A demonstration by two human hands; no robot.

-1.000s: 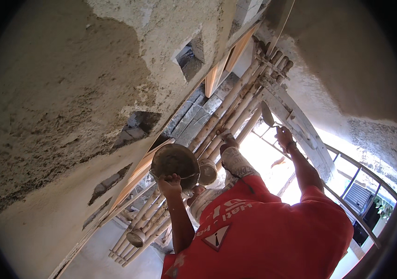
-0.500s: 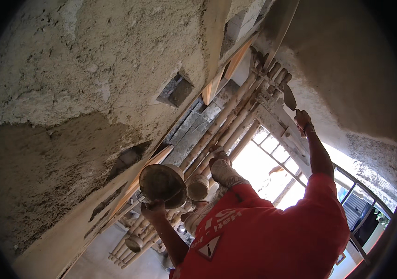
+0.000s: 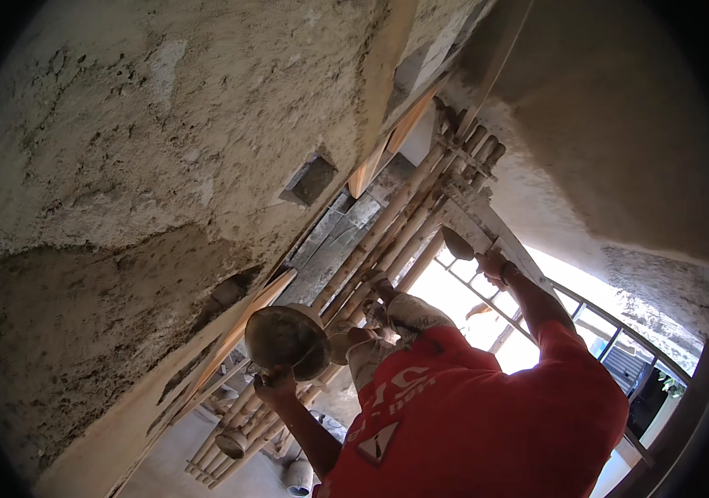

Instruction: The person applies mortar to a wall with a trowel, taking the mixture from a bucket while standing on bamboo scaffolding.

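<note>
The right hand (image 3: 494, 269), curled round the trowel (image 3: 457, 244), came down, so trowel and bowl (image 3: 278, 335) are closer now. The left hand (image 3: 276, 387) grips the bowl's rim.

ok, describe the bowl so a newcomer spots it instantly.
Start at the red shirt, lower right. Follow the left arm up to the left hand, which grips the bowl by its rim. Unlike the smaller-looking pails nearby, it is wide-mouthed and held.
</note>
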